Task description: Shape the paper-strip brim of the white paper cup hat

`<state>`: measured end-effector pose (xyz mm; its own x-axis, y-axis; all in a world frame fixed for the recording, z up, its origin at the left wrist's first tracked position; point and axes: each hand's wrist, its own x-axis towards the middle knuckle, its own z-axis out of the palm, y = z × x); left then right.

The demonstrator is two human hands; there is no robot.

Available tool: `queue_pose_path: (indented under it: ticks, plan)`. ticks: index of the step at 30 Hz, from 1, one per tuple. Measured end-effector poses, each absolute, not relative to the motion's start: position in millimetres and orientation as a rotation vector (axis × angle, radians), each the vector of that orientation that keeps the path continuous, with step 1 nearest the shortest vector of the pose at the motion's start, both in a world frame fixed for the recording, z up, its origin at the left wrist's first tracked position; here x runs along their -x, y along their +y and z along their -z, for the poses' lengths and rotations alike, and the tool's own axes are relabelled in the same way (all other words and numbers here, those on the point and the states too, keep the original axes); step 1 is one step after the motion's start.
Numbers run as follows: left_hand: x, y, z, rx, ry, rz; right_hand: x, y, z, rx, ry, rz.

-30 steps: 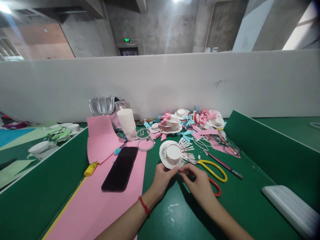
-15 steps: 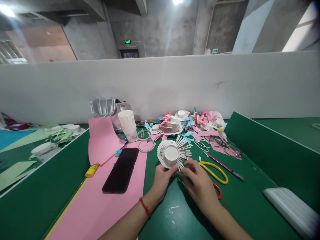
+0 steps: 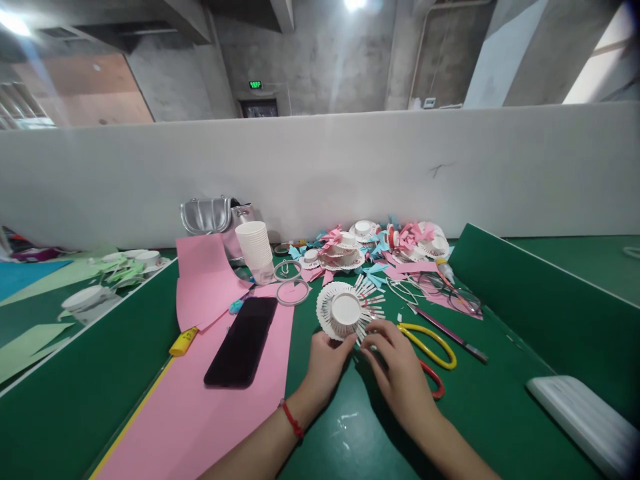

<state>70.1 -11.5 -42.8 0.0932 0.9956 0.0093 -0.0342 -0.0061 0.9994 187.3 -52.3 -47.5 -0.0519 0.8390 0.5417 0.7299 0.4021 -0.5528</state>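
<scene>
An upturned white paper cup [image 3: 345, 311] with its wall cut into fanned strips lies on the green table [image 3: 480, 407]. My left hand [image 3: 326, 361] grips its near left edge, fingers curled under the strips. My right hand [image 3: 397, 365] pinches the strips at the cup's near right side. A red cord sits on my left wrist. Yellow-and-red scissors [image 3: 429, 347] lie just right of my right hand, partly under it.
A black phone [image 3: 242, 341] rests on pink paper [image 3: 200, 400]. Behind are a stack of paper cups [image 3: 255, 249], a silver bag [image 3: 213, 213], wire rings [image 3: 292, 291], a yellow glue stick [image 3: 183, 341] and several finished cup flowers [image 3: 350, 252]. A white object [image 3: 585, 420] lies at right.
The cup has turned and shifted slightly left between my hands. My right hand has moved up to the strips at its near right side. The camera view rose a little.
</scene>
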Motion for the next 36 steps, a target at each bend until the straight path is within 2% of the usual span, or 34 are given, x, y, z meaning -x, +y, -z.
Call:
queue_pose_path:
  ticks: [8,14,36]
  plan:
    - [-70.4,-13.0,45.0,-1.406,1.166,-1.107,-188.2,-45.7,49.2,1.375,-1.436,-0.666]
    - [-70.1,-14.7,42.0,-1.309,1.064,-1.05,-191.0,-44.0,40.0,1.309,-1.2,-0.881]
    - [-69.8,-13.2,45.7,-1.219,0.933,-1.069,-188.7,-43.1,41.8,1.266,-0.972,-0.986]
